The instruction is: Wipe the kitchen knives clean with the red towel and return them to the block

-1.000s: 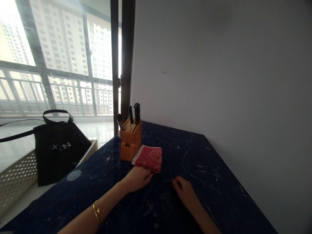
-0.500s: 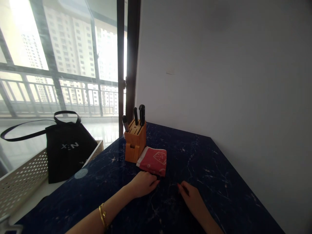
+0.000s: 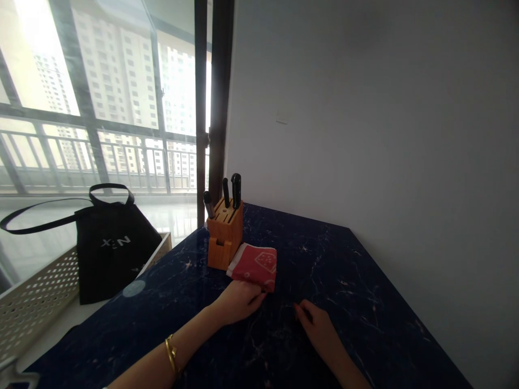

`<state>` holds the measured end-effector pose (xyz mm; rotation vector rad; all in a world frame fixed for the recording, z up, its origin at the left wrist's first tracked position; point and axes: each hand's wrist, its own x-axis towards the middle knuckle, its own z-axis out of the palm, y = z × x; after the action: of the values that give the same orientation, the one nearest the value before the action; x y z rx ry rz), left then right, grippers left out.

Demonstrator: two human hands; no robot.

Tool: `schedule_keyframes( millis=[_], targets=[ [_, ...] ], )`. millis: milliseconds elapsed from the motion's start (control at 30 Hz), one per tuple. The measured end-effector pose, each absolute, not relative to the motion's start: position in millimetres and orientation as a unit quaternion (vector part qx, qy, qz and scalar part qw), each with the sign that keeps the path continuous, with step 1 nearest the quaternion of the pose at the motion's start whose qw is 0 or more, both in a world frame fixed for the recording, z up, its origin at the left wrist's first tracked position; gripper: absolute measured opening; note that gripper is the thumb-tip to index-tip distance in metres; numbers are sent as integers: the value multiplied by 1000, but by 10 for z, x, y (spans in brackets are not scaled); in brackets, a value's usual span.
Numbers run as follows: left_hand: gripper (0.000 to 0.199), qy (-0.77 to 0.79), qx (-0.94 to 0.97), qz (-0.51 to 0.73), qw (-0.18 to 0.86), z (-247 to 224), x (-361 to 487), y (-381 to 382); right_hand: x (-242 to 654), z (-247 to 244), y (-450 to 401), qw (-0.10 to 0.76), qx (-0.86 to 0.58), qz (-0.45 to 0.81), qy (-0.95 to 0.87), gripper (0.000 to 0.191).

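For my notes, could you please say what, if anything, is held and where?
The left hand is at the near edge of the red cloth, grip unclear; right hand holds nothing visible.

Cloth (image 3: 254,265) right of knife block (image 3: 225,235)

I receive strong daylight through the window (image 3: 87,121), left of the knife block (image 3: 226,232); upper panes (image 3: 178,81) are overexposed. Right of the knife block, I register a dim grey wall (image 3: 365,135); in front, a dark tabletop (image 3: 198,294).

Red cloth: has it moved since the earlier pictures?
No: the red cloth keeps its place beside the knife block; only the view has shifted.
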<state>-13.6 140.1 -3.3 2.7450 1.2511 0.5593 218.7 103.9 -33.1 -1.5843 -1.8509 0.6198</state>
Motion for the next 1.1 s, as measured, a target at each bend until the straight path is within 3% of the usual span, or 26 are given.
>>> schedule_keyframes(
  millis=[67,200,300,467,533,667,833,1100],
  targets=[
    [32,423,872,246,16,56,-180,1380,2185,-311,1044,310,-603,238,-696,38],
    [13,457,693,548,-99,152,-345,1456,2145,-258,1044,344,-611,247,-668,33],
    [46,513,538,658,-120,130,-458,1628,2044,-228,1072,383,-597,258,-656,21],
    [93,612,493,617,-42,-26,-558,1959,1795,-257,1330,404,-596,321,-615,22],
    [101,638,503,582,22,-90,-586,2050,1709,-290,1473,407,-605,319,-605,27],
    [95,656,520,540,92,-142,-639,2111,1598,-368,1671,408,-616,327,-589,27],
    [79,700,509,490,105,-73,-670,2061,1542,-426,1742,414,-627,332,-571,26],
    [76,727,506,451,110,31,-424,2007,1705,-348,1725,413,-667,271,-558,19]
  ],
)
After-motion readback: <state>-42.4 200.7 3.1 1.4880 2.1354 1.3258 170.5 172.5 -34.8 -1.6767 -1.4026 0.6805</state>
